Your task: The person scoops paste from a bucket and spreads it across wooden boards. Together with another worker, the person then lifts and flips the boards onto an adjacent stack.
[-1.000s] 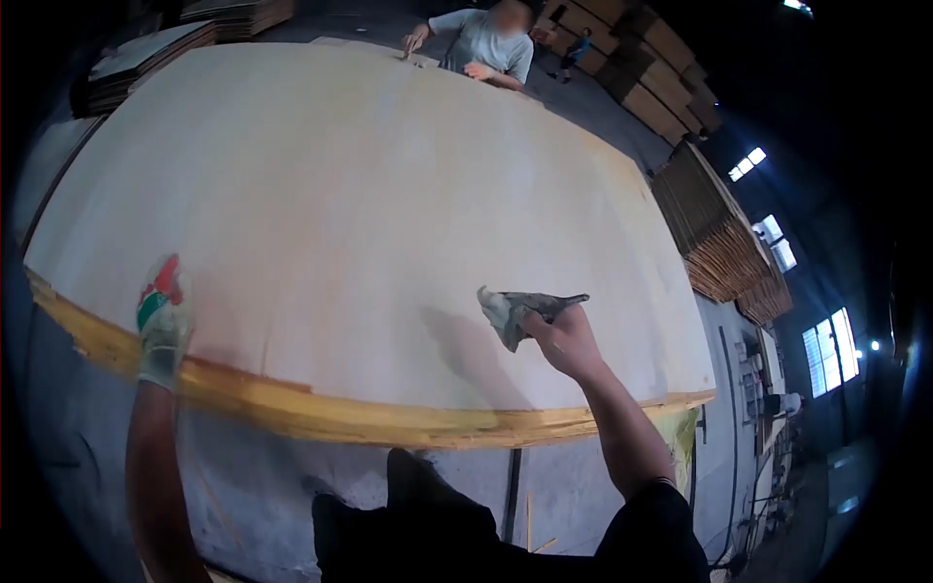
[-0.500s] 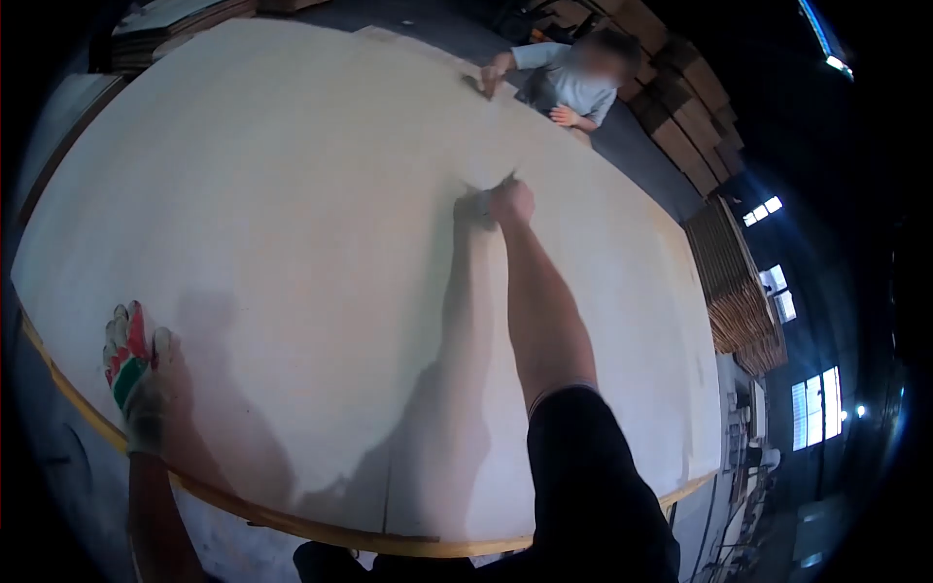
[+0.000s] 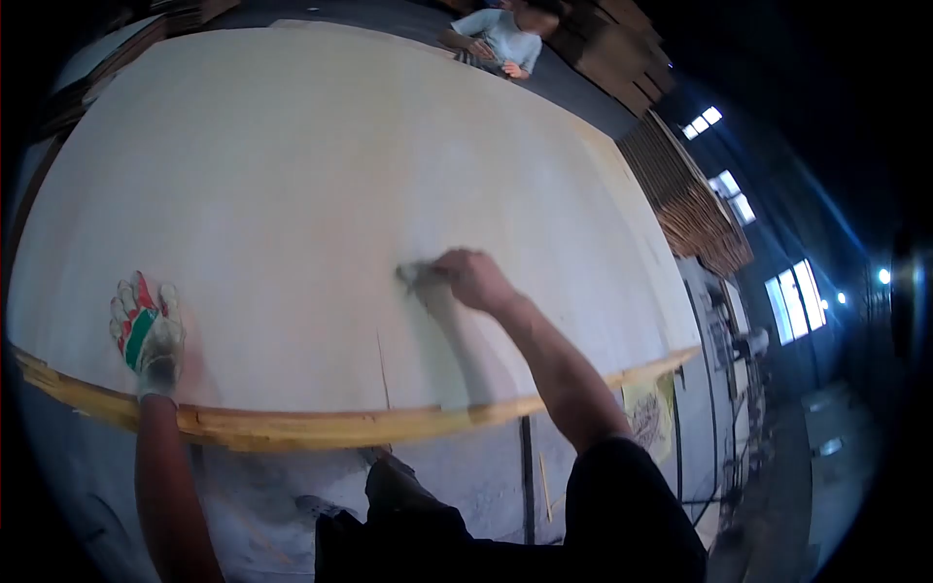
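Note:
A large pale wooden sheet (image 3: 282, 194) with a yellowish layered front edge spreads before me. My left hand (image 3: 148, 325), in a white glove with red and green patches, lies on its left part near the front edge, fingers spread and holding nothing. Bare and closed, my right hand (image 3: 476, 279) grips a greyish cloth (image 3: 416, 272) low over the middle of the sheet, its shadow falling beside it. A thin dark line (image 3: 382, 369) marks the sheet between the cloth and the front edge.
Across the sheet a co-worker (image 3: 501, 41) in a light shirt has both hands near the far edge. Stacked boards (image 3: 680, 189) stand beyond the right edge, and more boards (image 3: 107, 58) at the back left. A yellow sheet (image 3: 649, 418) hangs below the front right edge.
My right hand reached far forward with the cloth, then came back toward me and left. My left hand's fingers now show spread. The co-worker's raised hand has drawn in toward the body.

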The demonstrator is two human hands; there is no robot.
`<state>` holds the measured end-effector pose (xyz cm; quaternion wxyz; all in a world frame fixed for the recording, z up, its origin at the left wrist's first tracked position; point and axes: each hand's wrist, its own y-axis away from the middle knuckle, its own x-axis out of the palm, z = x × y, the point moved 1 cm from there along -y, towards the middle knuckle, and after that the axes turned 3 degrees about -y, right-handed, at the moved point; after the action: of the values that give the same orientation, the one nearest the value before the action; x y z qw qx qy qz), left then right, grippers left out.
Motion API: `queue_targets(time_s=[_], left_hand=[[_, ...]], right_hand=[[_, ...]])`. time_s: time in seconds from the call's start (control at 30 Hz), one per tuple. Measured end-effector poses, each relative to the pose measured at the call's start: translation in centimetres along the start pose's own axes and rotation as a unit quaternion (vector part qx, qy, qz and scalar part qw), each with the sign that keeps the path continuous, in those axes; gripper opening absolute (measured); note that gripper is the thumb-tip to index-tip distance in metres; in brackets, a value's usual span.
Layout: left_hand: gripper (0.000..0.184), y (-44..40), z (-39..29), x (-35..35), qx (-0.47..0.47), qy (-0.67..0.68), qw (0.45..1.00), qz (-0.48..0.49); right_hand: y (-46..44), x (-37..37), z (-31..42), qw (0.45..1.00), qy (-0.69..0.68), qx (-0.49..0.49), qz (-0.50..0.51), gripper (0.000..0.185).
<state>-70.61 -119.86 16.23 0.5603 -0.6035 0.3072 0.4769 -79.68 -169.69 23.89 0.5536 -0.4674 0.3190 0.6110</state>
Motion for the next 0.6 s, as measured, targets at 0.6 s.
queue_targets(time_s=[0.6], left_hand=[[0.058, -3.5, 13.3, 2.8, 0.105, 0.118, 0.987, 0.008]], right_hand=[[-2.6, 2.8, 11.2, 0.946, -0.179, 0.264, -0.06, 0.024]])
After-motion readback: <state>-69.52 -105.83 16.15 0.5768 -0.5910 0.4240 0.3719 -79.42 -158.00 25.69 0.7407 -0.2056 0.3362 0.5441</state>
